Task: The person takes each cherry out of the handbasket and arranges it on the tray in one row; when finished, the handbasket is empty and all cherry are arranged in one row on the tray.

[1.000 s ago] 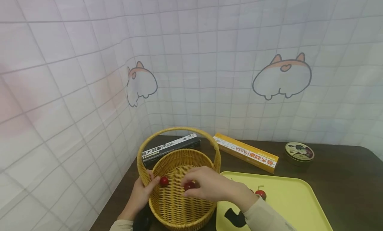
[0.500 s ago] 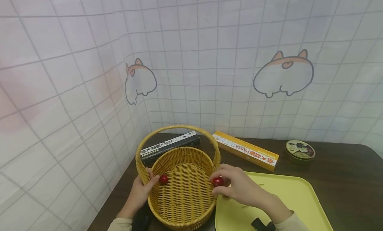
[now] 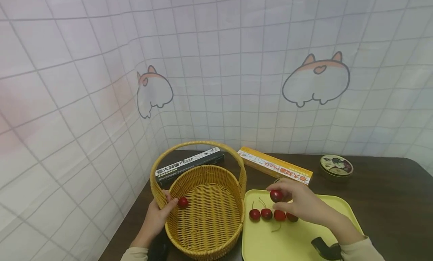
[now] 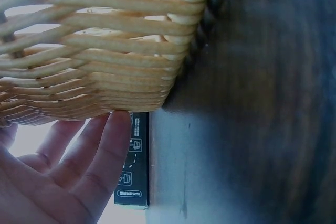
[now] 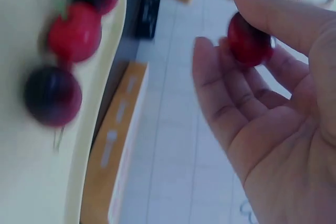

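My left hand (image 3: 157, 217) grips the left side of a yellow wicker basket (image 3: 209, 249), thumb over the rim. In the left wrist view, its fingers (image 4: 107, 156) press against the woven wall (image 4: 105, 72). One red cherry (image 3: 183, 202) lies inside the basket, close to that thumb. My right hand (image 3: 301, 201) pinches a dark red cherry (image 3: 276, 195) above the yellow tray (image 3: 264, 246). The right wrist view shows this held cherry (image 5: 249, 40) between thumb and fingers. Below it, several cherries (image 3: 266, 214) with green stems lie in a row on the tray.
A black pasta box (image 3: 189, 165) stands behind the basket. An orange pasta box (image 3: 275, 165) lies behind the tray, and a round green tin (image 3: 336, 166) sits at the back right. Grid-patterned cloth (image 3: 230, 84) hangs behind and left of the dark table (image 3: 389, 201).
My right hand has moved right, carrying a cherry out from over the basket to above the tray. The row of cherries has come into view. My left hand keeps its grip on the basket.
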{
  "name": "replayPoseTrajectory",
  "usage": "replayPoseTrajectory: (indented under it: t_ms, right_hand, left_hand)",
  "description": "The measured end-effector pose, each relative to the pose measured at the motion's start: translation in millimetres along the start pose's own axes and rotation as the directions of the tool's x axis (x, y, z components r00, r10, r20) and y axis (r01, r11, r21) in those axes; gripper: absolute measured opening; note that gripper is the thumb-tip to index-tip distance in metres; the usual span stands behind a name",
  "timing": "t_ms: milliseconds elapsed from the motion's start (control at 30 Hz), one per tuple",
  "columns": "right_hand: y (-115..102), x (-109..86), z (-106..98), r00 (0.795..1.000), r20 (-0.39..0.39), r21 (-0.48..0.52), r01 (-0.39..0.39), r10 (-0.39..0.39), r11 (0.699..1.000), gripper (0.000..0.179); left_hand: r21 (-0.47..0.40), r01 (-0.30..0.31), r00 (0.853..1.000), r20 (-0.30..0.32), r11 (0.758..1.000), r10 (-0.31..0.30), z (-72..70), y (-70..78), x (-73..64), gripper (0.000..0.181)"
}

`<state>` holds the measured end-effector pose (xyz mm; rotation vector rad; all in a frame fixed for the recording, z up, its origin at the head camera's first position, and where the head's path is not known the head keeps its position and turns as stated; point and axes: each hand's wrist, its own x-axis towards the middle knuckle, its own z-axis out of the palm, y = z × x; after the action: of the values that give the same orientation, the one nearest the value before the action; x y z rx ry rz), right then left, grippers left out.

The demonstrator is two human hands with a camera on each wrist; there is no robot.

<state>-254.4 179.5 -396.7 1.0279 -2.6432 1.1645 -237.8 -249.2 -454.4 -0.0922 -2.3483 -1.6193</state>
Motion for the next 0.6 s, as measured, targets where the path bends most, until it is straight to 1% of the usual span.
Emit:
replayPoseTrajectory:
  t_ms: [133,267,433,600]
  right_hand:
    - [14.5,-9.8,-15.5,0.997,0.016,-0.024,-0.070,0.071,0.997,0.042]
    - [30.1,-20.9,-27.1,0.991,0.041,-0.055,-0.127,0.129,0.990,0.038]
    - [52.2,-34.3,-34.3,0.983,0.087,-0.084,-0.154,0.161,0.985,0.035]
    - [70.2,-47.7,-36.2,0.972,0.124,-0.056,-0.194,0.199,0.979,0.036]
  left_hand:
    - [0.004,-0.009,1.000,0.001,1.000,0.009,-0.7,-0.5,0.1,0.023]
    - [0.013,-0.014,1.000,0.003,1.000,0.014,-1.4,-1.3,0.2,0.023]
    - [0.015,-0.006,1.000,0.004,1.000,0.006,-2.0,-1.0,0.7,0.023]
    - [0.015,0.005,1.000,0.003,1.000,-0.005,-1.3,-2.7,0.9,0.023]
